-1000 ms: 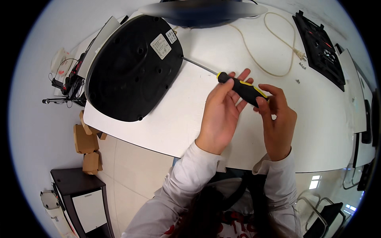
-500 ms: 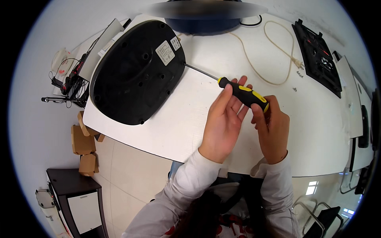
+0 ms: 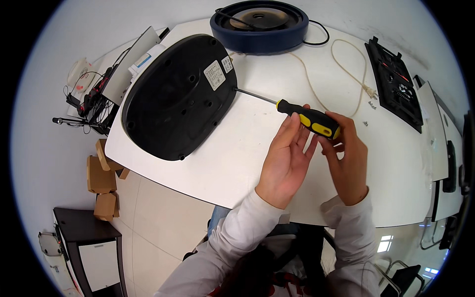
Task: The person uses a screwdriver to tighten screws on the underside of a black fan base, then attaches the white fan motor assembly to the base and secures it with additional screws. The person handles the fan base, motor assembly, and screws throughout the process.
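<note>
A black and yellow screwdriver [image 3: 307, 118] is held between my two hands. My left hand [image 3: 284, 163] supports the front of its handle with thumb and fingers. The fingers of my right hand [image 3: 350, 158] curl around the butt end. The thin shaft points up and left, its tip at a screw hole on the right edge of an oval black plastic base [image 3: 173, 99]. This base stands tilted on the table, its underside towards me, with several holes and two white labels. Whether a screw sits under the tip is hidden.
A dark blue round appliance [image 3: 262, 39] with a black cord stands at the back of the white table [image 3: 232, 173]. A pale power cord [image 3: 363, 89] loops to the right, near several small screws [image 3: 372, 105]. An open black tool case [image 3: 396, 84] lies at the far right.
The screwdriver handle has turned about its axis, and my right-hand fingers have shifted on its end. The view has moved slightly, showing more of the blue appliance. The tip stays at the same hole.
</note>
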### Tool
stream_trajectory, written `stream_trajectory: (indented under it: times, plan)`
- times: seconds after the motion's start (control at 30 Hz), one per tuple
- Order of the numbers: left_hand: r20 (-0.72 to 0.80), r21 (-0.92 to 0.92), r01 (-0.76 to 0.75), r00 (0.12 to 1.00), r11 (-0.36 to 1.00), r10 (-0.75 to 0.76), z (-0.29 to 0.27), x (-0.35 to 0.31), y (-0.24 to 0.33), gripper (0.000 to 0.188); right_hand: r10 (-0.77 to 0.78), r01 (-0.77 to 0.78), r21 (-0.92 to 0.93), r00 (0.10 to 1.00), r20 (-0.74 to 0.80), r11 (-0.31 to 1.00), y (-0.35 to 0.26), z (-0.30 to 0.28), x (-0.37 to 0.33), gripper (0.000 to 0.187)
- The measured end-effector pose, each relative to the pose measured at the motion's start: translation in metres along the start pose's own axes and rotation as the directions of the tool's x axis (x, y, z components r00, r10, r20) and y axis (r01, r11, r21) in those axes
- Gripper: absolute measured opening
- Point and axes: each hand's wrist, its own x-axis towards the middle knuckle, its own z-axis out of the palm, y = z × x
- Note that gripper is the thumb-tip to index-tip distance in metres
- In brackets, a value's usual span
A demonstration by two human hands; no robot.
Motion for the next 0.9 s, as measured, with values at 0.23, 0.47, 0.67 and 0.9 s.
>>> stream_trajectory:
  times: [0.23, 0.47, 0.67, 0.9]
  plan:
    - [0.13, 0.083, 0.014, 0.991, 0.996, -0.025, 0.001, -0.002, -0.008, 0.032, 0.075, -0.062, -0.113, 0.991, 0.107, 0.992, 0.016, -0.008, 0.016, 0.034]
    - [0.069, 0.041, 0.092, 0.993, 0.995, -0.095, -0.003, 0.008, -0.009, 0.038, -0.113, 0.113, 0.023, 0.994, 0.0, 0.993, 0.001, -0.007, 0.016, 0.033]
    - [-0.007, 0.062, 0.02, 1.0, 0.998, -0.019, 0.001, 0.004, -0.011, 0.037, -0.175, 0.178, -0.054, 0.983, 0.059, 0.983, 0.026, -0.004, 0.009, 0.033]
    - [0.001, -0.007, 0.087, 0.996, 0.996, -0.087, -0.005, 0.0, -0.012, 0.035, 0.069, -0.05, -0.086, 0.969, 0.236, 0.995, 0.03, -0.001, 0.001, 0.028]
